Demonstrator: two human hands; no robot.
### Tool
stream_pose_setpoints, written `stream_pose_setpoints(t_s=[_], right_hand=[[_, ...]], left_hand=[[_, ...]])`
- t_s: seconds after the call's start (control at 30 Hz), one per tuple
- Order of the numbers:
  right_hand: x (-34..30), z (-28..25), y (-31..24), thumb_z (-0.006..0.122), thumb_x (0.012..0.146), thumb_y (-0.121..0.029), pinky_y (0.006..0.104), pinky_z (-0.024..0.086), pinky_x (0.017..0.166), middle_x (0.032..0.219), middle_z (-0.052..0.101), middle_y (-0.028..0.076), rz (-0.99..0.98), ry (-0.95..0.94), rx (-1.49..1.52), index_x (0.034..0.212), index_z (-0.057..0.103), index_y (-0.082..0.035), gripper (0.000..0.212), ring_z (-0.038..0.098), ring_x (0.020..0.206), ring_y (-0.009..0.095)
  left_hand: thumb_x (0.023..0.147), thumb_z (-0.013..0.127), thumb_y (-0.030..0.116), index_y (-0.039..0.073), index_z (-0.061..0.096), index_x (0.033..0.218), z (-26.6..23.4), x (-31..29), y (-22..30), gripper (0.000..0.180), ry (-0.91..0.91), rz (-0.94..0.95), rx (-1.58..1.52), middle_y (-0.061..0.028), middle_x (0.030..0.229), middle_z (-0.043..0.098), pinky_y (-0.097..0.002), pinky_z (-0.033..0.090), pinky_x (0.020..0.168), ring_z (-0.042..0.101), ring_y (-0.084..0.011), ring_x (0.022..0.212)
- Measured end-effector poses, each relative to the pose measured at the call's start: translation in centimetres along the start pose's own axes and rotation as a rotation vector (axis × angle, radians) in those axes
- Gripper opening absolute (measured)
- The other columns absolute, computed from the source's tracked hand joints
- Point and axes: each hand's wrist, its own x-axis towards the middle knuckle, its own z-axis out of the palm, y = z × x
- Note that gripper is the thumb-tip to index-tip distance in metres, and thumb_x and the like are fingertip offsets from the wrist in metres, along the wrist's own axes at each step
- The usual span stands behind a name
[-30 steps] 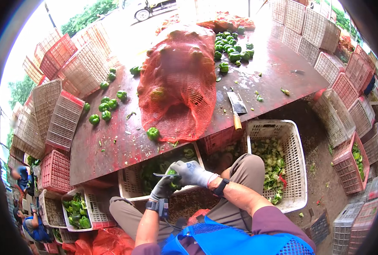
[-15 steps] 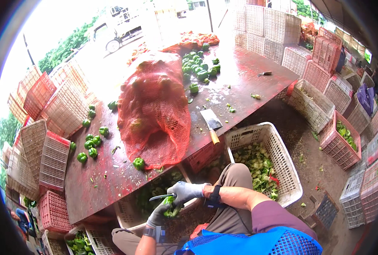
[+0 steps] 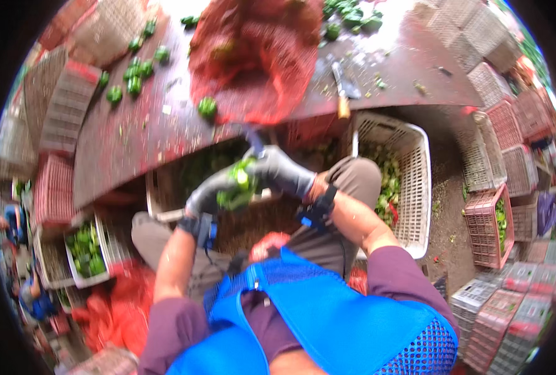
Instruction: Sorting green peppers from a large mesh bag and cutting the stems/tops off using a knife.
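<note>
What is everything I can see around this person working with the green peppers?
Red mesh sack: one, on the wet table.
Loose green peppers: several, on the table's left part.
Wooden-handled knife: one, at the table's near edge.
White plastic crate: one, below the table, green scraps inside.
Red and pale empty crates: many, stacked at right.
Held green pepper: one, between both hands.
Left hand: grey glove, gripping the pepper.
Right hand: grey glove, blade-like tool, blurred.

You wear grey gloves on your left grip point(image 3: 212, 195) and right grip point(image 3: 278, 172), purple sleeves, a blue mesh vest, dark wrist straps, grey trousers.
</note>
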Motion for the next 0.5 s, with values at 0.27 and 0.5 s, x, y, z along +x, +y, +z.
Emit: stream_pose_setpoints(t_s=[0.27, 0.5], right_hand=[[4.3, 1.6, 3.6, 0.064, 0.091, -0.008, 0.0269, 0.052, 0.073, 0.097, 0.068, 0.005, -0.187, 0.407, 0.193, 0.113, 0.066, -0.002, 0.023, 0.064, 0.084, 0.014], [3.8, 1.0, 0.9, 0.074, 0.088, -0.021, 0.0219, 0.047, 0.058, 0.086, 0.067, 0.002, 0.096, 0.194, -0.017, 0.111, 0.066, -0.006, 0.029, 0.060, 0.069, 0.006]], left_hand=[[0.087, 0.069, 0.014, 0.001, 0.044, 0.145, -0.5, -1.2, -2.7, 0.065, 0.252, 0.240, 0.107, -0.0071, 0.127, 0.060, -0.0278, 0.048, 0.096, 0.059, -0.0122, 0.110], [0.087, 0.073, 0.034, 0.005, 0.050, 0.141, -9.0, 2.3, -7.2, 0.065, 0.763, 0.306, 0.589, -0.0118, 0.112, 0.065, -0.0291, 0.055, 0.081, 0.064, -0.0156, 0.099]])
